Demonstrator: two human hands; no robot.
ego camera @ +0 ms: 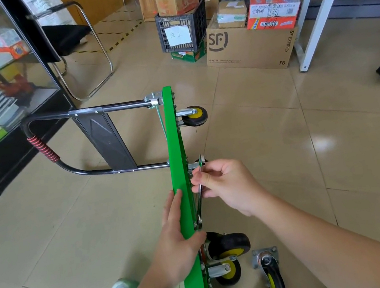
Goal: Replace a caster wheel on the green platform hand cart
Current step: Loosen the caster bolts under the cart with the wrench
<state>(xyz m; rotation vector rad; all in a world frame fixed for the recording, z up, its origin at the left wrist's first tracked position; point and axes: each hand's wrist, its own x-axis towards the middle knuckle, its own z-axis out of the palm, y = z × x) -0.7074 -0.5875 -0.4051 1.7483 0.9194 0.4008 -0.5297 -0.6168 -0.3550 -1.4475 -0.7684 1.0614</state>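
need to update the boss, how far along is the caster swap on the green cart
Done: the green cart is tipped on its edge, and a loose caster lies on the floor beside it. In hand: the left hand holds the cart steady while the right hand holds a wrench against the underside. Left: finishing the bolts and righting the cart. Whether the loose caster is old or new I cannot tell.

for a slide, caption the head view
Left hand steadies the green cart on edge; right hand holds a wrench at its underside.
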